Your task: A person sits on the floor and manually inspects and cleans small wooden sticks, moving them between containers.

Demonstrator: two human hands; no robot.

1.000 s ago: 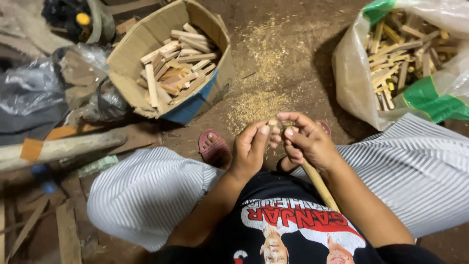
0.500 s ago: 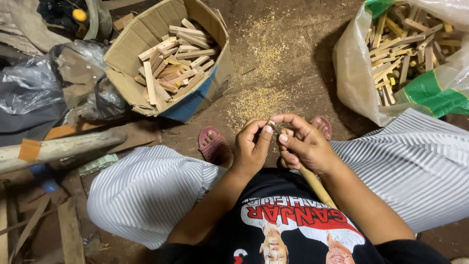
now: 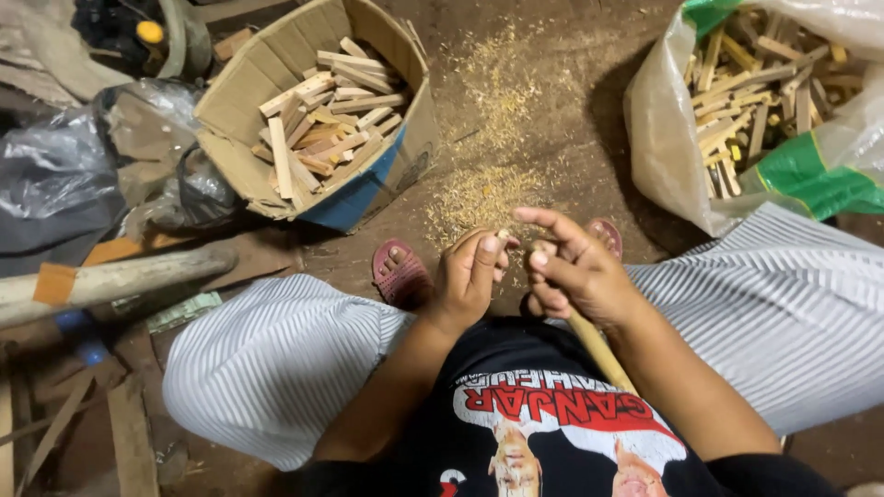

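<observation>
Hands met at centre frame: left hand (image 3: 468, 276) pinched a small wood piece (image 3: 504, 236), right hand (image 3: 573, 271) gripped a long stick (image 3: 599, 345) running toward 5 o'clock; steady, close grip advisable

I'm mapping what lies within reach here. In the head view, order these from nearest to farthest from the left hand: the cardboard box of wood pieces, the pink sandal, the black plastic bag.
From the left hand:
1. Pink sandal, on the floor just to its left.
2. Cardboard box of wood pieces, up and to the left.
3. Black plastic bag, at the far left edge.
</observation>
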